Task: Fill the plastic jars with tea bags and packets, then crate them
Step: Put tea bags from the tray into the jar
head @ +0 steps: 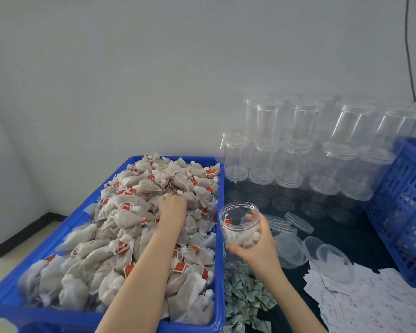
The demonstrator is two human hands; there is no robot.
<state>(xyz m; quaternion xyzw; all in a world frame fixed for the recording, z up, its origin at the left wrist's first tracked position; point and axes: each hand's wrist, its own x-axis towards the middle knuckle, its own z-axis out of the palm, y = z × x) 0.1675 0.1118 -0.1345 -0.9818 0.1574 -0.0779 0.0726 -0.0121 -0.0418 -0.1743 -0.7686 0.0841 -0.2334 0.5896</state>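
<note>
A blue tray on the left is heaped with beige tea bags bearing red tags. My left hand reaches into the heap, fingers curled down among the bags; what it grasps is hidden. My right hand grips a clear open plastic jar beside the tray's right wall. A few tea bags lie in the jar's bottom. Small green-white packets lie piled on the dark table below the jar.
Stacked empty clear jars with lids stand at the back right. Loose lids and shallow clear caps lie beside my right hand. White paper sachets spread at the lower right. A blue slatted crate stands at the right edge.
</note>
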